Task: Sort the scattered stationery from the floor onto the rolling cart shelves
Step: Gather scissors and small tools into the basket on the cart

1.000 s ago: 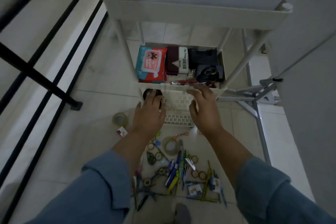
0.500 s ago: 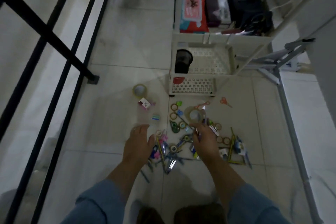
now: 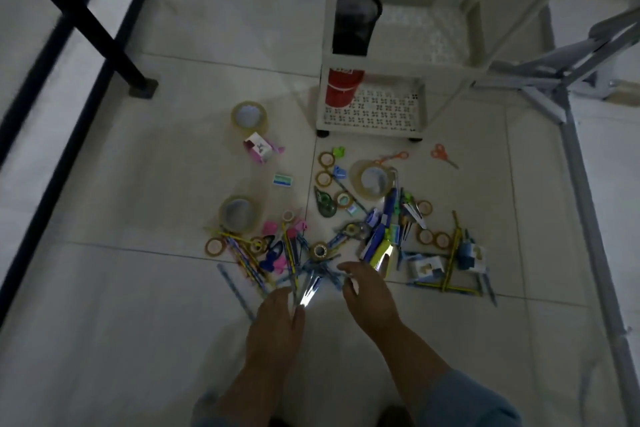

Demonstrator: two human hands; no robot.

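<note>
Grip: my left hand (image 3: 277,315) pinches a shiny silver strip (image 3: 309,291); my right hand (image 3: 370,295) hovers spread, empty.
Stationery: the pile (image 3: 346,236) sprawls on the floor just before the cart (image 3: 372,114).
Progress: black cup (image 3: 353,21) and red can (image 3: 343,87) shelved; nearly everything remains.

red cup (image 3: 343,87), white perforated cart (image 3: 372,111)

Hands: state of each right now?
Left hand: fingers down on the pens, grip cannot be told.
Right hand: open, holding nothing.
</note>
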